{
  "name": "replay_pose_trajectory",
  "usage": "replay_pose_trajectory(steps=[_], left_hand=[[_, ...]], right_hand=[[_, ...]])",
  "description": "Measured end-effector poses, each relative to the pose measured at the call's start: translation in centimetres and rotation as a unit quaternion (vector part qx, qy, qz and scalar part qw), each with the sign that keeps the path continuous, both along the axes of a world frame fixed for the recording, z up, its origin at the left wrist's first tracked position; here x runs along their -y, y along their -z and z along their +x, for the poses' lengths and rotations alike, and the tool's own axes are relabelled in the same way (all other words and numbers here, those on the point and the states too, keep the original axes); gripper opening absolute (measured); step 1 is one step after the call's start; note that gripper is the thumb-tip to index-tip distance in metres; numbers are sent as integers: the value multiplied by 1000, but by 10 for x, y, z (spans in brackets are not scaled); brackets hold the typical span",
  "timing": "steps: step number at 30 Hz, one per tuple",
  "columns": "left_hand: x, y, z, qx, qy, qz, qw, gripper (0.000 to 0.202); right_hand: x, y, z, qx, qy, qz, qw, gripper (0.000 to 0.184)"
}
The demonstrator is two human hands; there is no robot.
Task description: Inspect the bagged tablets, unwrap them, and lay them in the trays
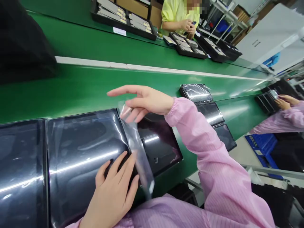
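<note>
A glossy black flat panel in clear wrap (pixel 83 145) lies on the green work surface. My left hand (pixel 114 190) rests on its lower right corner, fingers stretched and slightly spread. Along the panel's right edge a strip of clear plastic film (pixel 136 142) stands up, somewhat blurred. My right hand (pixel 147 101) is at the film's far end, with the index finger pointing left and the thumb and other fingers about the film. Under and right of the film sits another dark panel (pixel 159 142), partly hidden by the film and my right hand.
Another wrapped panel (pixel 21 171) lies at left. Stacked wrapped panels (pixel 209 110) stand to the right. Beyond a white rail (pixel 142 68) are black trays of parts (pixel 123 19) and a person in yellow (pixel 180 19). A co-worker's hands (pixel 285 101) are at far right.
</note>
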State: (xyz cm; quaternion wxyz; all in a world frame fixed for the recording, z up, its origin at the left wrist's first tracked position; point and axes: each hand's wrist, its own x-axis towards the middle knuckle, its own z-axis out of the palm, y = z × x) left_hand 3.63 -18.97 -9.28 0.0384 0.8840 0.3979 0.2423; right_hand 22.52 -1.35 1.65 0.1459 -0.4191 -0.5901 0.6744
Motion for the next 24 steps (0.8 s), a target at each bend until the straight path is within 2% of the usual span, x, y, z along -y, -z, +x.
replay_pose_trajectory(steps=[3, 7, 9, 12, 16, 19, 22, 24], left_hand=[[-2, -1, -2, 3, -3, 0, 1000, 70], [-6, -2, -3, 6, 11, 12, 1000, 75], [-7, -2, -3, 6, 0, 10, 1000, 71], [-7, 0, -3, -8, -6, -4, 1000, 64], [-5, 6, -2, -23, -1, 5, 1000, 56], [-2, 7, 2, -41, -2, 39, 998, 47], [0, 6, 7, -56, -1, 59, 997, 49], [0, 5, 9, -59, -1, 62, 996, 50]], right_hand=[[-15, 25, 8, -11, 131, -68, 989, 50], [-11, 44, 37, -10, 212, -116, 970, 51], [-1, 48, 54, -11, 246, -114, 962, 49], [17, 51, 79, 20, 295, -55, 954, 43], [51, 49, 104, 87, 332, 13, 939, 40], [90, 50, 117, 149, 350, 57, 923, 40], [137, 58, 116, 230, 362, 102, 898, 34], [166, 67, 107, 273, 367, 123, 881, 31]])
